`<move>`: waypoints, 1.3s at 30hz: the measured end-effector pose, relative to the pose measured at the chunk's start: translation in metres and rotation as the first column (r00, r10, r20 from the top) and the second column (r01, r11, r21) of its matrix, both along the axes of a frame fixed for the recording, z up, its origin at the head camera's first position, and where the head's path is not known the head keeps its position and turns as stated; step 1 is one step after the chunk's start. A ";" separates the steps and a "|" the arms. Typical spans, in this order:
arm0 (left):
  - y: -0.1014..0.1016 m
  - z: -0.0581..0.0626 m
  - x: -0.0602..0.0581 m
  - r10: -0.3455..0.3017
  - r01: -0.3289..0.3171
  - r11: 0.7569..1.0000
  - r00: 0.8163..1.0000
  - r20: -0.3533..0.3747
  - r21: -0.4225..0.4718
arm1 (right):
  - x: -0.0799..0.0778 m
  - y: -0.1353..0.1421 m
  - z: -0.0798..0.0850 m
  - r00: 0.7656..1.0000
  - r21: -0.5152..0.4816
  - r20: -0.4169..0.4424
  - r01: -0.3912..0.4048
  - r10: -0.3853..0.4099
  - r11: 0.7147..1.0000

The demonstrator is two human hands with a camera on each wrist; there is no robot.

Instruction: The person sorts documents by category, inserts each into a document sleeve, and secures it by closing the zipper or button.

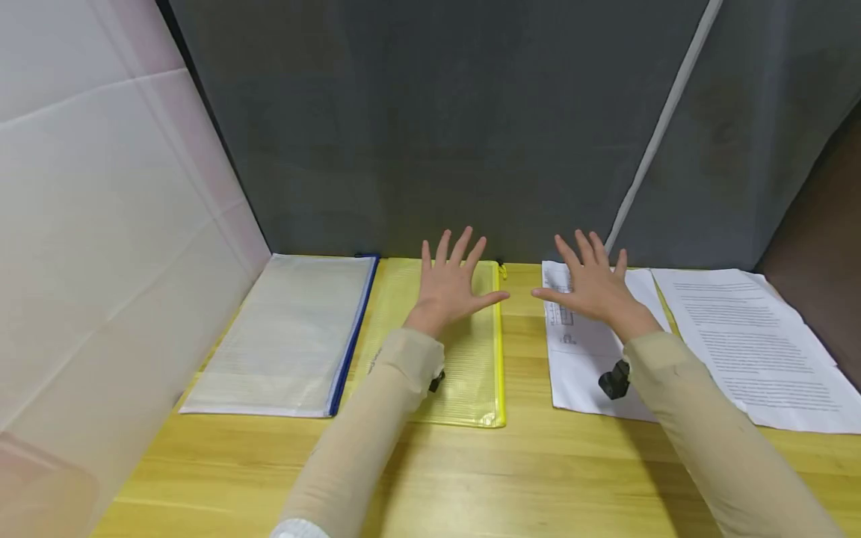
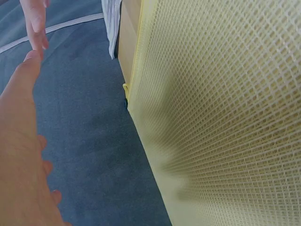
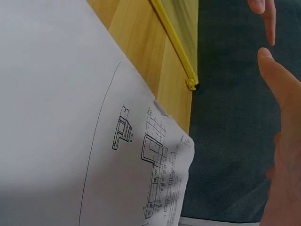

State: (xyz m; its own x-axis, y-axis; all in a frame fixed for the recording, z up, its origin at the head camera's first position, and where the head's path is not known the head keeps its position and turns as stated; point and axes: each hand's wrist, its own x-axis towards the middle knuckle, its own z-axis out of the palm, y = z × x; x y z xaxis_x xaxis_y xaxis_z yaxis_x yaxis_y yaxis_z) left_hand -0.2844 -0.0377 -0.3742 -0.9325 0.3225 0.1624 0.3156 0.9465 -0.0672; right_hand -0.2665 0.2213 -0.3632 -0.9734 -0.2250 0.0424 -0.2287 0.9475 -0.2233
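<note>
In the head view my left hand (image 1: 448,288) hovers over a yellow mesh zip pouch (image 1: 471,373), its fingers spread and nothing held. My right hand (image 1: 595,288) is likewise spread, above a sheet of paper with technical drawings (image 1: 572,366). The left wrist view shows the pouch's mesh (image 2: 216,94) close up, with the hand off to its side. Part drawings and dimension lines mark the drawing sheet (image 3: 56,103) in the right wrist view. The two thumbs point toward each other across a gap.
Left of the yellow pouch lies a whitish zip pouch (image 1: 282,336) with a blue edge. Sheets of printed text (image 1: 760,344) lie at the right. The wooden table (image 1: 471,478) meets a dark grey fabric partition (image 1: 417,134) behind, and a white panel (image 1: 101,246) stands at the left.
</note>
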 end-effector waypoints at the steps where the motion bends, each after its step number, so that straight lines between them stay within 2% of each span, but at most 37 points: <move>1: 0.000 0.000 0.001 0.000 0.000 1.000 1.000 -0.002 0.002 | 0.000 0.000 0.000 1.000 -0.002 -0.002 0.001 -0.001 1.000; 13: -0.012 0.011 0.001 0.014 -0.014 1.000 1.000 -0.008 0.001 | -0.003 -0.003 0.008 1.000 -0.022 -0.008 0.013 -0.013 1.000; 31: -0.019 0.014 0.002 -0.002 0.001 1.000 0.999 0.040 0.027 | -0.001 0.010 0.009 0.999 -0.029 -0.040 0.004 -0.005 1.000; 39: -0.027 0.016 -0.001 0.003 -0.004 0.999 0.999 0.049 0.033 | -0.001 0.020 0.009 1.000 -0.034 0.005 0.016 -0.016 0.999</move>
